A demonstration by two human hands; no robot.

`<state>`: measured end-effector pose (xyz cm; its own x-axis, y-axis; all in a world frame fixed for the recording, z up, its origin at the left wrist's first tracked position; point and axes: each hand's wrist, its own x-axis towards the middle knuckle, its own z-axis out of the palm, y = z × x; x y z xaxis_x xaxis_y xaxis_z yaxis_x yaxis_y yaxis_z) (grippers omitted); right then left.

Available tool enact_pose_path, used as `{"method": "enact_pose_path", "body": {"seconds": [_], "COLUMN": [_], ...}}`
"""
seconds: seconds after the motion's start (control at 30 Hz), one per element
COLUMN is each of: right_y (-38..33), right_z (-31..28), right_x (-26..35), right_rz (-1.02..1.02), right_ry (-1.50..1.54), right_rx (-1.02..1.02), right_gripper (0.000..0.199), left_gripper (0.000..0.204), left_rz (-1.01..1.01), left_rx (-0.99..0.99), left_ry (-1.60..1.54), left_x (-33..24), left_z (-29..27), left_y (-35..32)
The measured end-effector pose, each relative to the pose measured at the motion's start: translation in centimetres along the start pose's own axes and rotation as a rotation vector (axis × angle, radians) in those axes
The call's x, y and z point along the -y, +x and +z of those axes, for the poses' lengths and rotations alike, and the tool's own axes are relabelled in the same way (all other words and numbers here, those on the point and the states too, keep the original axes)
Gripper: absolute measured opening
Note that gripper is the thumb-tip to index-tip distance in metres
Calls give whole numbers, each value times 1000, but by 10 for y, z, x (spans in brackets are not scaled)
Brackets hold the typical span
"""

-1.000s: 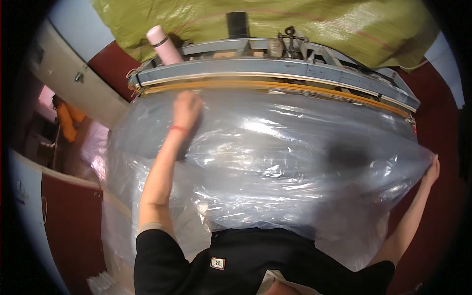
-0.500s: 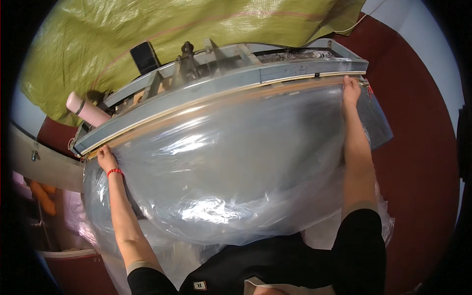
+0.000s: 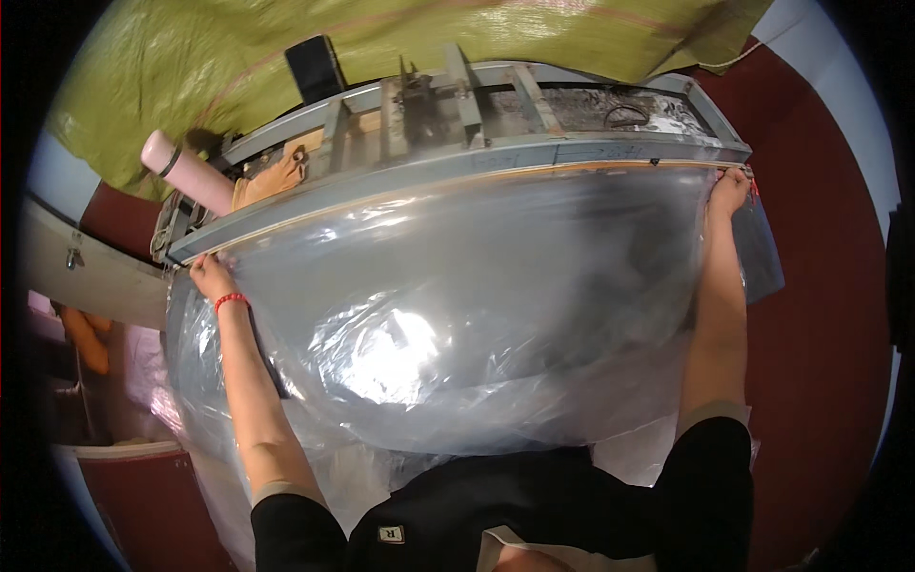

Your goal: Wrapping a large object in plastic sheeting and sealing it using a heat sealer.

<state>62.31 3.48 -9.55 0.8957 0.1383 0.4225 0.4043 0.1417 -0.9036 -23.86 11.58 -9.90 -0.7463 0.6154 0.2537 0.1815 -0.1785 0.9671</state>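
A wide clear plastic film sheet (image 3: 457, 276) is stretched between my hands, with glossy creases and loose folds toward my body. My left hand (image 3: 212, 278) pinches its far left corner, close beside the left end of a long grey metal frame (image 3: 381, 184). At the far right corner my right hand (image 3: 730, 191) grips the film, fingers closed, just below the frame's right end. The film's far edge lies along the frame's front bar, against a thin pale strip. How much of the film passes under the bar is hidden.
Behind the bar sit a pink bottle (image 3: 186, 173), an orange-tan glove or cloth (image 3: 274, 181) and a black phone (image 3: 315, 70). A yellow-green woven tarp (image 3: 534, 38) covers the back. A pale wooden panel with a latch (image 3: 74, 255) stands left; dark red floor (image 3: 810, 334) lies right.
Both hands and the film's edge have come closer to the bar, and the orange-brown band below it has narrowed. More of the frame's top shows. The view has shifted slightly.
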Motion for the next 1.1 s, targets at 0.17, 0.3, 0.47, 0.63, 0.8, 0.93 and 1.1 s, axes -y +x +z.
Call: {"method": "enact_pose_path", "body": {"seconds": [0.17, 0.3, 0.47, 0.63, 0.8, 0.93, 1.1], "right_y": [-36, -146, -295, -328, -266, -157, -41], "right_z": [13, 33, 43, 30, -6, -72, -221], "right_x": [46, 179, 276, 261, 215, 158, 85], "right_rz": [-168, -633, -1056, -207, -150, -200, -209], "right_ry": [-83, -109, -32, 15, -9, -280, -578], "right_rx": [11, 321, 905, 1714, 1587, 1277, 991], "right_gripper": [16, 17, 31, 11, 13, 16, 20], "left_gripper": [11, 7, 9, 10, 30, 38, 50], "left_rz": [23, 204, 290, 490, 515, 776, 816], "left_rx": [207, 567, 371, -66, 461, 462, 833], "left_ry": [17, 74, -168, 108, 798, 1027, 1091], "left_x": [-15, -87, -134, -120, -63, -33, -94], "left_z": [-17, -40, -118, -139, -143, -140, -115], "left_y": [-13, -70, -86, -100, -91, -72, -184]}}
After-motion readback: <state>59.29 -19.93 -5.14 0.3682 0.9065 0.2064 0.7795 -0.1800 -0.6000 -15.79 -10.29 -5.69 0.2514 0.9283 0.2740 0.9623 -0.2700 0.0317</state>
